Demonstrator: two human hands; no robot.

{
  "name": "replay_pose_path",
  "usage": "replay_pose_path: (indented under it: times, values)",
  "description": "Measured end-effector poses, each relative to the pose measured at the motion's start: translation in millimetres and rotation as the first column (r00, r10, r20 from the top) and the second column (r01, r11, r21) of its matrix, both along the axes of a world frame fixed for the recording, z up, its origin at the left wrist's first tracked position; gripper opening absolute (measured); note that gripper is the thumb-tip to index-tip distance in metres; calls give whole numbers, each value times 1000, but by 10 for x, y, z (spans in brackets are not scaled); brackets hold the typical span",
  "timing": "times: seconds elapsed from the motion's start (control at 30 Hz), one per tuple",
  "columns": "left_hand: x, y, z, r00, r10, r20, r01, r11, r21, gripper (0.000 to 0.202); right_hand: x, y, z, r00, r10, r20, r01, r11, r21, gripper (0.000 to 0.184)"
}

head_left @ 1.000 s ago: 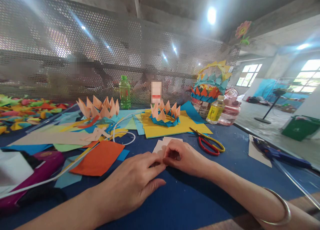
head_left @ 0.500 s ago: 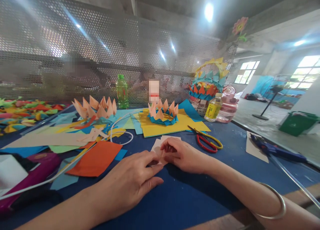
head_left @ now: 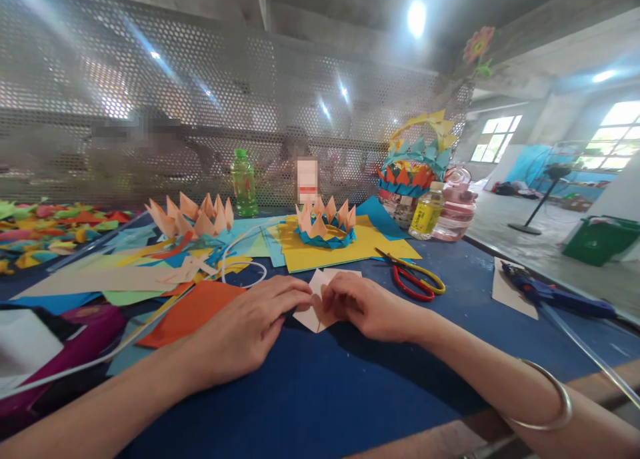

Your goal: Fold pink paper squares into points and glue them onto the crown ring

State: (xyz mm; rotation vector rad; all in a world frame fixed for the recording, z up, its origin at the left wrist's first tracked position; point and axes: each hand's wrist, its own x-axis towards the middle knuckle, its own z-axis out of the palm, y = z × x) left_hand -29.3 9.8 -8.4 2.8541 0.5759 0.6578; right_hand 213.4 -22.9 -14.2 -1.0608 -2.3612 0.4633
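Note:
A small pale pink sheet of paper (head_left: 315,318), folded to a point at the near end, lies on the blue tabletop between my hands. My left hand (head_left: 250,322) is at its left side, fingers stretched out and their tips at the paper's edge; the thumb is mostly tucked under. From the right, my right hand (head_left: 367,304) has curled fingers closed on the paper's right part and hides some of it. Just behind them lies another pale sheet (head_left: 345,272). Scissors (head_left: 415,279) with red and yellow handles lie beyond my right hand.
Pink-and-blue paper crowns (head_left: 327,239) stand at the back. An orange sheet (head_left: 193,309) and a white cord (head_left: 150,326) lie left. Bottles, including a yellow-labelled one (head_left: 426,218), stand back right. A blue glue gun (head_left: 555,296) rests at the right edge.
My left hand has drawn back up and left, its thumb no longer spread, uncovering the folded paper's pointed left part. My right hand stays nearly in place on the paper.

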Motion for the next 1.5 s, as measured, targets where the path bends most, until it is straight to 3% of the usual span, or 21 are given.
replay_pose_path:
  times: [0.23, 0.6, 0.9, 1.5]
  values:
    - [92, 97, -34, 996, -58, 71, 62, 997, -50, 21, -10, -10, 37, 1000, 2, -24, -2, 1000, 6, 39]
    - [180, -34, 16, 996, 82, 32, -67, 943, -325, 18, -56, -51, 119, 999, 22, -26, -25, 996, -88, 4]
    - [291, -139, 43, 972, 235, 0, -219, 903, -370, 12, -50, -53, 110, 1000, 14, -9, -16, 990, -138, 12]
    - [356, -214, 28, 945, 321, -53, -321, 890, -324, 13, -70, -55, 139, 999, 38, -10, -39, 990, -139, 16]
